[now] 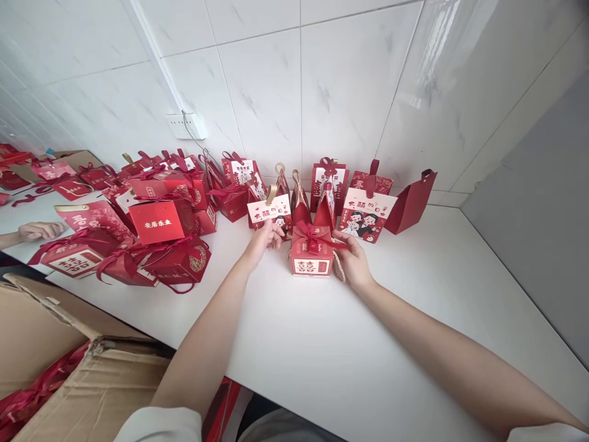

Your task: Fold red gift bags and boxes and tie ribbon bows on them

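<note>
A red gift box with a white double-happiness label, a red ribbon bow and twisted rope handles stands upright on the table in front of me. My right hand grips its right side near the bow's tail, fingers partly behind it. My left hand is left of the box, its fingers loosely bent and apart, holding nothing visible. Just behind the left hand is a gift bag with a white top and a gold loop. A similar bag with a printed couple stands behind my right hand.
Several red bags and boxes line the tiled wall, one plain red bag at the right end. A pile of ribboned boxes covers the left. Another person's hand rests there. An open cardboard carton stands below the table's left edge.
</note>
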### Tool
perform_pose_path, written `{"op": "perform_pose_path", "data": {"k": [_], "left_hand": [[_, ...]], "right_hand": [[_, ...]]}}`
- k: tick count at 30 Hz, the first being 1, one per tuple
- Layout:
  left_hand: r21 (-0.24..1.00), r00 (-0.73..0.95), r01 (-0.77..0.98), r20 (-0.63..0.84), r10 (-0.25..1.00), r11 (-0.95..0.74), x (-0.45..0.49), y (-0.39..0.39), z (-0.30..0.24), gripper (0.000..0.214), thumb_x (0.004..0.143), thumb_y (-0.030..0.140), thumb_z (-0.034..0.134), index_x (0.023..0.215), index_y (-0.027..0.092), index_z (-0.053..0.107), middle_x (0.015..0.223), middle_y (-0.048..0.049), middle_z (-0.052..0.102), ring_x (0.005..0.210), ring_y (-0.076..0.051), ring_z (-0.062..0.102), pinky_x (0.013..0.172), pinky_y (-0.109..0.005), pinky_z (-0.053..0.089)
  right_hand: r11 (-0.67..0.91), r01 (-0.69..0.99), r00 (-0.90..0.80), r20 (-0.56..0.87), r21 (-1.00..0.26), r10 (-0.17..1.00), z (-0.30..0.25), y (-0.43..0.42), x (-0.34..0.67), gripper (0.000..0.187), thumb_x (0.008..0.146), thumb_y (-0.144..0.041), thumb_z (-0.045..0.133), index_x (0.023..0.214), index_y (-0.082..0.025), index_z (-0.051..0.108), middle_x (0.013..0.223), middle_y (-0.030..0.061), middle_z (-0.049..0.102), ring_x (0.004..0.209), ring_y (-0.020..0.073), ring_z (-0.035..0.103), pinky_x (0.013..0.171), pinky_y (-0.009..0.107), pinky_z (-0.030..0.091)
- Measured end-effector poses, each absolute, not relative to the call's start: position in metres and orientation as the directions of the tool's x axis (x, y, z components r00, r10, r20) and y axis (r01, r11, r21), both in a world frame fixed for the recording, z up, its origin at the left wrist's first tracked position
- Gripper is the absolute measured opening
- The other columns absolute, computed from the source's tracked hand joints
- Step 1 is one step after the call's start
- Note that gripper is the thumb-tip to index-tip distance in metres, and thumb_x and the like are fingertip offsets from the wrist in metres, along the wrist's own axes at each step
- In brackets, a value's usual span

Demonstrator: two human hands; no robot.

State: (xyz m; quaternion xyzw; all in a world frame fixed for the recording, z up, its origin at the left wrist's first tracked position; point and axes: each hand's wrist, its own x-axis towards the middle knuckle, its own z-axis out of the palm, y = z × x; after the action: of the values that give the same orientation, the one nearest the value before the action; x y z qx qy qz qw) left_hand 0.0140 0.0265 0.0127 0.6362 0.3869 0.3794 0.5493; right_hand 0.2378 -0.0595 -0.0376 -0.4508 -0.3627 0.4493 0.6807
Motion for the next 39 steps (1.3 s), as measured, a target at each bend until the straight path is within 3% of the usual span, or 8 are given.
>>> {"op": "perform_pose_path", "data": {"k": [4,7,12,16,19,23,28,39], "left_hand": [[0.986,0.45,0.134,0.03,0.892,-0.101,0.009,0.026,0.017,0.032,0.078,0.043,0.056,0.1,0.021,0.064,0.094,-0.0055,0.065,0.082,-0.019,0.059,0.065,-0.028,0.043],[0.981,0.593,0.152,0.005,0.805,-0.118,0.016,0.02,0.01,0.047,0.068,0.023,0.06,0.115,0.022,0.062,0.112,-0.0056,0.064,0.106,-0.025,0.056,0.087,-0.035,0.044],[0.935,0.46,0.32,-0.01,0.888,-0.155,0.014,0.021,0.003,0.035,0.061,0.016,0.063,0.096,0.016,0.065,0.087,-0.0052,0.066,0.078,-0.021,0.061,0.073,-0.034,0.048],[0.956,0.322,0.291,-0.068,0.944,-0.031,0.001,0.023,0.023,0.012,0.067,0.024,0.063,0.074,0.015,0.065,0.069,-0.0031,0.062,0.066,-0.016,0.057,0.067,-0.03,0.046],[0.971,0.369,-0.107,-0.161,0.915,0.214,-0.007,0.019,0.046,0.011,0.07,0.024,0.06,0.063,0.016,0.056,0.059,-0.0007,0.054,0.065,-0.015,0.056,0.071,-0.032,0.048],[0.705,0.476,-0.557,-0.161,0.865,0.438,-0.012,0.013,0.062,0.013,0.077,0.02,0.051,0.065,0.017,0.047,0.051,0.0039,0.038,0.051,-0.009,0.048,0.063,-0.027,0.05],[0.584,0.484,-0.634,-0.211,0.849,0.506,-0.01,0.015,0.059,0.02,0.086,0.014,0.047,0.067,0.016,0.043,0.048,0.0068,0.033,0.039,-0.005,0.036,0.039,-0.018,0.03],[0.54,0.395,-0.71,-0.226,0.89,0.452,-0.02,0.026,0.055,0.025,0.087,0.009,0.042,0.065,0.017,0.036,0.042,0.0092,0.029,0.033,-0.003,0.031,0.037,-0.018,0.027]], "right_hand": [[0.015,-0.33,0.245,-0.07,-0.944,0.967,-0.029,-0.056,0.261,0.026,0.075,-0.043,0.063,0.093,-0.026,0.06,0.106,0.0024,0.066,0.096,0.0247,0.063,0.078,0.042,0.052],[-0.049,-0.225,-0.027,-0.044,-0.973,0.999,-0.023,-0.058,0.273,0.027,0.07,-0.035,0.069,0.094,-0.025,0.062,0.104,0.0011,0.067,0.095,0.0234,0.062,0.081,0.041,0.05],[0.01,-0.065,-0.305,0.029,-0.998,0.952,-0.022,-0.057,0.279,0.019,0.065,-0.028,0.074,0.08,-0.02,0.066,0.08,0.0002,0.068,0.081,0.0221,0.061,0.086,0.043,0.045],[-0.067,-0.089,-0.216,-0.046,-0.994,0.975,-0.012,-0.054,0.293,0.016,0.072,-0.035,0.068,0.071,-0.019,0.064,0.075,0.0008,0.065,0.073,0.0191,0.059,0.078,0.039,0.046],[-0.091,-0.313,-0.204,-0.026,-0.946,0.979,0.009,-0.058,0.308,0.027,0.078,-0.04,0.063,0.061,-0.021,0.057,0.066,0.0017,0.058,0.072,0.0204,0.059,0.075,0.04,0.048],[-0.052,-0.548,-0.114,0.013,-0.835,0.993,0.039,-0.068,0.315,0.032,0.081,-0.036,0.062,0.057,-0.023,0.047,0.053,-0.0043,0.036,0.05,0.0118,0.044,0.063,0.035,0.051],[0.001,-0.738,0.053,-0.057,-0.674,0.997,0.05,-0.073,0.316,0.023,0.082,-0.024,0.06,0.065,-0.02,0.046,0.053,-0.0086,0.021,0.044,0.0056,0.026,0.052,0.021,0.047],[0.083,-0.73,0.304,-0.214,-0.678,0.928,0.052,-0.068,0.321,0.022,0.075,-0.012,0.049,0.057,-0.02,0.039,0.046,-0.0092,0.021,0.04,0.0055,0.021,0.042,0.019,0.043]]}}
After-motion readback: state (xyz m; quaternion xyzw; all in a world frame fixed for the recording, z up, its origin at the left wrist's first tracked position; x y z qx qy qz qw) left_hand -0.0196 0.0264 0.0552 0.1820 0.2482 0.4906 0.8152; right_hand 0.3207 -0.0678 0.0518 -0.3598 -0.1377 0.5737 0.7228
